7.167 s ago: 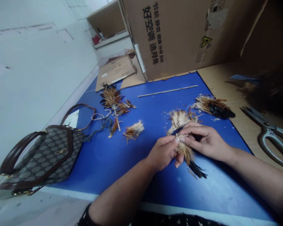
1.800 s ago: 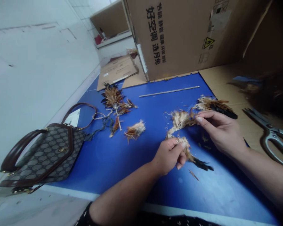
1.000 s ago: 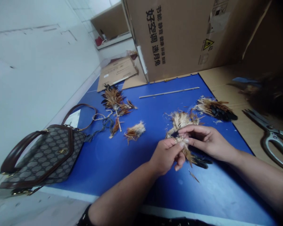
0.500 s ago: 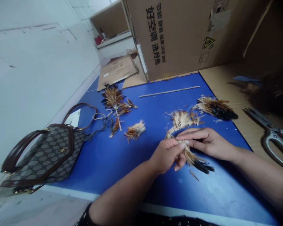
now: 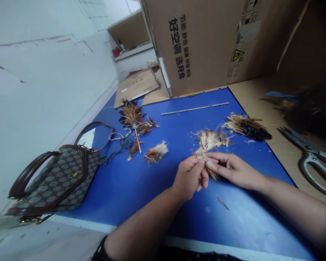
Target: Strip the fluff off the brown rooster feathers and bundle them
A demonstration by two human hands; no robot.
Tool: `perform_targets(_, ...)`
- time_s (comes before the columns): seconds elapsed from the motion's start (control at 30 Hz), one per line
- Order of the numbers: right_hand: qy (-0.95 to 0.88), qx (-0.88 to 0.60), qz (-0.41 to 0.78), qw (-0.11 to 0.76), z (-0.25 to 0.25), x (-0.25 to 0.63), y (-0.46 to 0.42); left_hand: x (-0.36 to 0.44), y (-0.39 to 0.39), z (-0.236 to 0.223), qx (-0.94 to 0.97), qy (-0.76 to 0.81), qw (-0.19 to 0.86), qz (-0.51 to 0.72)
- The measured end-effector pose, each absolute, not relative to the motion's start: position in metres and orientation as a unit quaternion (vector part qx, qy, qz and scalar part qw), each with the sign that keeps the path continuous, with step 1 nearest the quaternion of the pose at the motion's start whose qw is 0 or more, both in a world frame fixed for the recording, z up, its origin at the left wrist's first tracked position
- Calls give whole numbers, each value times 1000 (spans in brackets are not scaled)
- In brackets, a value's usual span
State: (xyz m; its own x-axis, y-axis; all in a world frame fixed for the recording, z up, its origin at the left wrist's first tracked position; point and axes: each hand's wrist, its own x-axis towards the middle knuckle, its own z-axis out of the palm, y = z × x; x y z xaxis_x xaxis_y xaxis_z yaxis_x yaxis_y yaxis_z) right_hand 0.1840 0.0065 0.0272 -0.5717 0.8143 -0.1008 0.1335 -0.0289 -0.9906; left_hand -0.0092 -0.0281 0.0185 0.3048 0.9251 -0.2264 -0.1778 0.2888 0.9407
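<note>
My two hands meet over the table, fingertips nearly touching. My left hand (image 5: 188,177) pinches a small bunch of feathers (image 5: 213,174) by its pale ends. My right hand (image 5: 230,167) grips the same bunch from the other side, with thumb and forefinger close to the left thumb. Brown feather ends show below the right fingers; most of the bunch is hidden. Just beyond my fingertips lies a loose pile of pale feathers (image 5: 206,139). A single brown feather (image 5: 222,203) rests on the table nearer to me.
On the blue table (image 5: 141,192) lie a thin stick (image 5: 195,108), a feather duster (image 5: 133,117), a short feather bunch (image 5: 156,152) and a dark-tipped bundle (image 5: 248,127). A handbag (image 5: 67,177) stands left, scissors (image 5: 312,156) lie right, and a large cardboard box (image 5: 212,47) stands behind.
Both hands have shifted slightly left, with the bunch between them. Its long black tips, visible before, are now out of sight. The single brown feather stays on the table.
</note>
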Motion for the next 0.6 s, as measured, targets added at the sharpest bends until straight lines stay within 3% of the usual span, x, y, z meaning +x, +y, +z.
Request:
perform_targets(0.23,-572,-314,701,286,31,179,4,-13,-29,28,476,407,679,385)
perform_targets(0.6,-539,-302,744,255,22,181,3,-22,-19,23,461,283,786,300)
